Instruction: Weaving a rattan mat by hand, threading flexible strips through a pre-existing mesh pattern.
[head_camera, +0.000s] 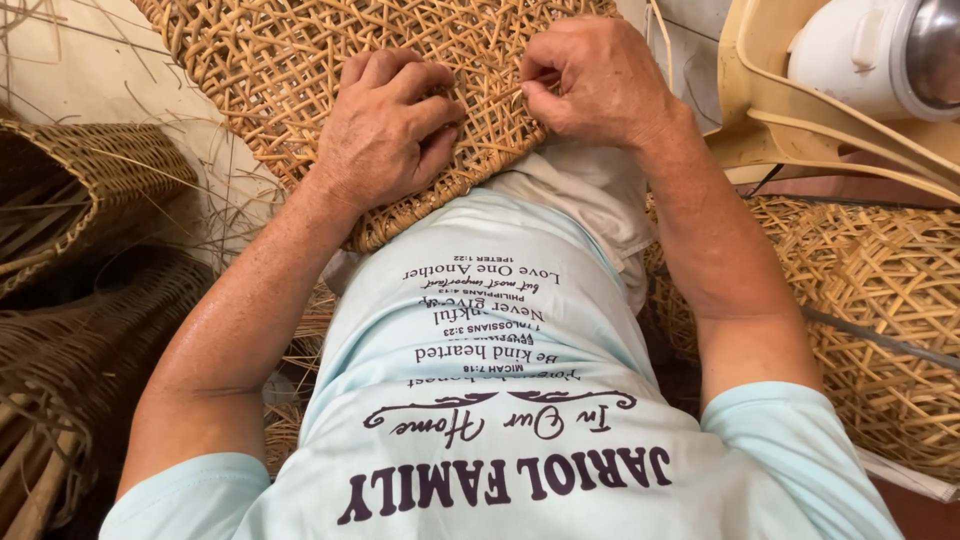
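Woven baskets are crowding both sides of a pale floor (80, 70). On the person's lap a tan, open-weave rattan panel (290, 60) is lying under both hands. Left hand (385, 130) is pressing curled fingers onto its rim; right hand (590, 80) is pinching a thin rattan strand (530, 82) just beside it.

Tan rattan, open lattice weave

Woven basket (300, 70) honey-tan w/ hexagonal open pattern; darker brown baskets (90, 200) at one side, prob. closer weave; shirt (480, 400) pale aqua w/ dark lettering; fan (860, 80) cream.
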